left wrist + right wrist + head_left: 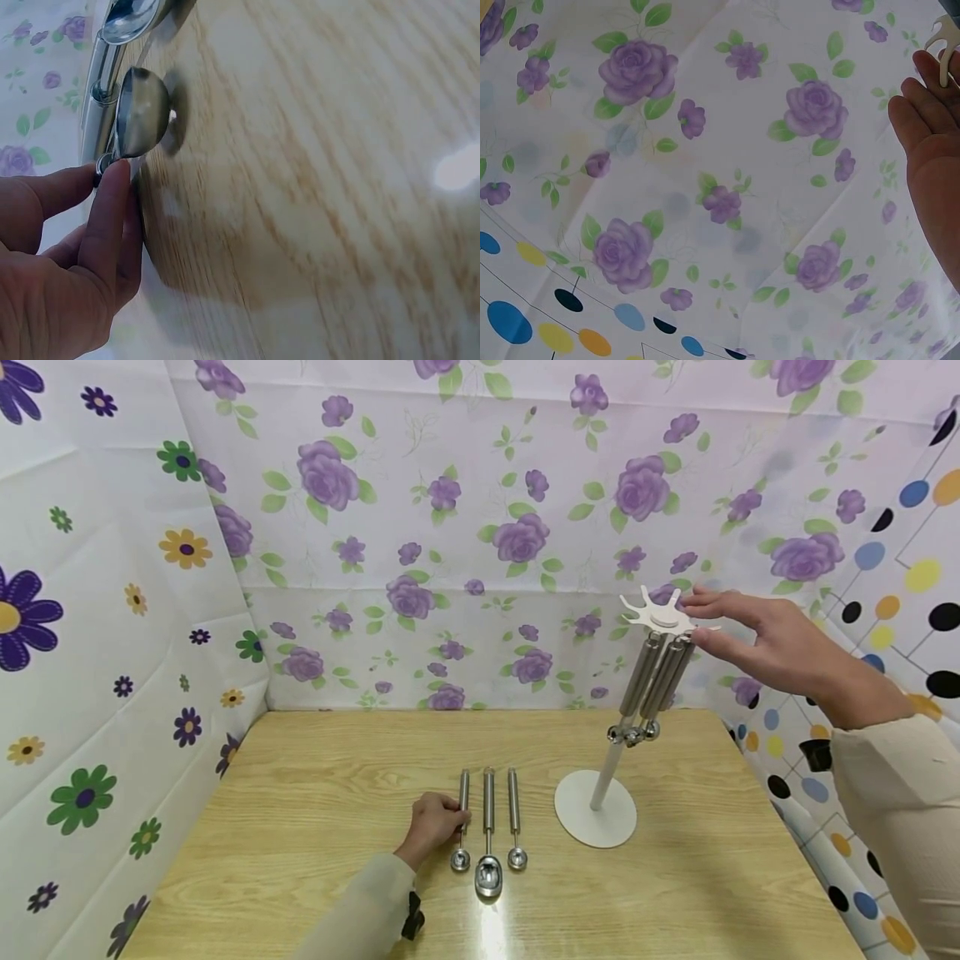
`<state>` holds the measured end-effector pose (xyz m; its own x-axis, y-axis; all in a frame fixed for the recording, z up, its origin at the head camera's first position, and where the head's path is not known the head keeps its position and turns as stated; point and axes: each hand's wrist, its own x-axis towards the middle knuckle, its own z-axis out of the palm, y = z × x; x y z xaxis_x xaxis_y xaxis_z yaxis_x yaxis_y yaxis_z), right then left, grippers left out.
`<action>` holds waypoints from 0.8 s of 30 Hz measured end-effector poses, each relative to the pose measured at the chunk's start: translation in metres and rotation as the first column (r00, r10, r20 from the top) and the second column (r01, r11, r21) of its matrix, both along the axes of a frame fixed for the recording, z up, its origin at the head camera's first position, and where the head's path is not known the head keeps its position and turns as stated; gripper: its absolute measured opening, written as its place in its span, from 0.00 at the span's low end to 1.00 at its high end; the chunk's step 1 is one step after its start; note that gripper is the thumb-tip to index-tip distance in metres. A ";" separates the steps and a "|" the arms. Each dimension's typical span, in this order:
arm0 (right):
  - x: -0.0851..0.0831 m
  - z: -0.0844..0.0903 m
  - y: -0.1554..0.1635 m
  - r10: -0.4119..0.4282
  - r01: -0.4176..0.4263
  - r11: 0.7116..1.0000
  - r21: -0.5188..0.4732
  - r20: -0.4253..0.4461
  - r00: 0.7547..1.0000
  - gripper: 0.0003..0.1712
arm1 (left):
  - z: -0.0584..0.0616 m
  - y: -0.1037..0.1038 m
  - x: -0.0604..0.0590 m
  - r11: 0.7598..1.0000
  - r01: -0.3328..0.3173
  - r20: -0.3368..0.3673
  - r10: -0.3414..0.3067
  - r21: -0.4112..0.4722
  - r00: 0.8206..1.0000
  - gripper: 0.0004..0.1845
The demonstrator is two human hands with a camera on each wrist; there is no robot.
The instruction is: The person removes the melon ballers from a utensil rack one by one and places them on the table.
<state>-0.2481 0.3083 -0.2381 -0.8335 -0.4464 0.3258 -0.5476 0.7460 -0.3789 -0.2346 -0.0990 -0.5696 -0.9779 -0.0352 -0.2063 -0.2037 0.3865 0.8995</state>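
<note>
Three metal scoops lie side by side on the table. On the left is a small round melon baller (460, 860), in the middle a larger oval scoop (488, 877), on the right another small melon baller (517, 858). My left hand (435, 821) pinches the left melon baller's handle; its bowl (142, 112) fills the upper left of the left wrist view. A white stand (606, 777) holds several hanging metal scoops (651, 681) below its hooked top (663, 617). Beside that top is my right hand (783, 643), fingers extended at its hooks; firm contact is unclear.
The stand's round base (596, 827) rests on the wooden table (315, 827), right of the lying scoops. A floral cloth (465, 568) hangs behind, with patterned cloths at both sides. The right sleeve (900, 802) passes over the table's right side.
</note>
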 end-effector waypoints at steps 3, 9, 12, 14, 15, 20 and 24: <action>0.000 0.000 0.000 -0.001 0.001 1.000 -0.004 0.003 1.000 0.26 | 0.002 0.001 0.000 1.000 0.002 -0.002 -0.002 -0.008 1.000 0.05; 0.000 0.001 0.001 -0.001 0.001 1.000 -0.006 0.012 1.000 0.26 | 0.012 -0.001 -0.001 0.999 0.025 0.011 -0.025 -0.040 1.000 0.13; 0.000 0.001 0.001 -0.020 0.020 1.000 -0.003 0.028 0.999 0.26 | 0.025 -0.002 -0.005 0.995 0.048 -0.015 -0.050 -0.084 0.999 0.19; 0.001 0.001 0.002 -0.034 0.034 0.999 0.000 0.036 0.999 0.26 | 0.036 0.001 -0.009 0.991 0.073 -0.030 -0.076 -0.111 0.997 0.19; 0.001 0.001 0.002 -0.040 0.040 0.999 -0.002 0.041 0.998 0.27 | 0.042 0.003 -0.011 0.988 0.088 -0.038 -0.094 -0.127 0.995 0.18; 0.001 0.002 0.000 -0.056 0.056 0.998 0.001 0.034 0.998 0.26 | 0.080 0.020 -0.019 0.971 0.174 -0.060 -0.186 -0.163 0.981 0.15; 0.000 0.003 -0.001 -0.060 0.060 0.998 -0.001 0.031 0.998 0.25 | 0.116 0.039 -0.025 0.952 0.245 -0.107 -0.267 -0.185 0.958 0.13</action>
<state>-0.2478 0.3070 -0.2356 -0.8686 -0.3946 0.2999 -0.4896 0.7766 -0.3964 -0.2592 -0.0600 -0.4533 -0.9762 0.1968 -0.0907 0.0355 0.5582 0.8290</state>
